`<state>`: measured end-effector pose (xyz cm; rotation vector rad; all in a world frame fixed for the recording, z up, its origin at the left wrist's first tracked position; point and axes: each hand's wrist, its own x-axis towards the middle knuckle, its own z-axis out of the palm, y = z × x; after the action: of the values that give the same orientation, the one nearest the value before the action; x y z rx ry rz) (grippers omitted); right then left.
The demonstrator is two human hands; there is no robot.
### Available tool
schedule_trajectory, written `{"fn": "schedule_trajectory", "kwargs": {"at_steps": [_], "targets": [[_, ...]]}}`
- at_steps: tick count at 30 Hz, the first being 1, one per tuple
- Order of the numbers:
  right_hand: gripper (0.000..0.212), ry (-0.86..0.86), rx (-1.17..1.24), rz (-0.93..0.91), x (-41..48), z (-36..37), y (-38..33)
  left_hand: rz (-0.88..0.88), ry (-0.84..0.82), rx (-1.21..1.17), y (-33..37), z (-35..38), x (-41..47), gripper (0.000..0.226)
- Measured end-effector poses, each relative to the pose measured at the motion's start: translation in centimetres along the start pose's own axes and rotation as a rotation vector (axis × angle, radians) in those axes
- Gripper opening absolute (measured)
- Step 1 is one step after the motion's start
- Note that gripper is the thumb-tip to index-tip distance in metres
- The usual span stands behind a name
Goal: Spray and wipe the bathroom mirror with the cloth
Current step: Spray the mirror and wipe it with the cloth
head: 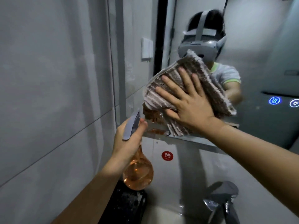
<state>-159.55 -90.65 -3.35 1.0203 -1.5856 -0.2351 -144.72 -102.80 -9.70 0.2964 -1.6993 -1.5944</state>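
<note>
Cloth [191,88] striped brown, folded, on mirror [258,38]

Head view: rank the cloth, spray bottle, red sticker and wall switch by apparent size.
1. cloth
2. spray bottle
3. wall switch
4. red sticker

The bottle is partly hidden by the left hand.

Ribbed terry cloth [191,88], glossy mirror [258,46], clear amber plastic bottle [137,173].

The faucet [221,201] runs off the bottom edge, blurred, and the spray bottle [137,172] neck hides inside the left hand [129,136].
</note>
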Motion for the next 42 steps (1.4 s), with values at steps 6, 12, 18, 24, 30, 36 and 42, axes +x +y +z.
{"fn": "schedule_trajectory", "kwargs": {"at_steps": [6,12,18,24,30,36,42], "targets": [[0.061,0.07,0.179,-0.154,4.0,3.3,-7.4,0.017,0.105,0.107,-1.8,-3.4,0.2,0.006],[0.056,0.081,0.269,-0.201,5.0,4.1,-9.0,0.003,0.193,0.117,-2.7,-5.8,0.3,0.012],[0.062,0.024,0.215,-0.22,3.7,2.4,-7.1,-0.015,0.194,0.119,-2.8,-3.6,-0.9,0.012],[0.066,-0.038,0.122,-0.152,-1.7,0.9,-1.5,-0.016,0.081,0.108,-1.1,1.6,-3.3,0.017],[0.069,-0.015,0.084,-0.024,-8.1,-1.0,5.9,0.068,0.019,0.189,1.6,8.9,-5.6,0.007],[0.071,-0.04,0.054,0.159,-16.6,-3.7,14.7,0.133,-0.048,0.198,4.6,17.3,-7.8,0.01],[0.078,-0.17,0.026,0.301,-22.5,-5.1,19.6,0.088,-0.176,0.11,6.2,21.6,-9.4,0.01]]}}
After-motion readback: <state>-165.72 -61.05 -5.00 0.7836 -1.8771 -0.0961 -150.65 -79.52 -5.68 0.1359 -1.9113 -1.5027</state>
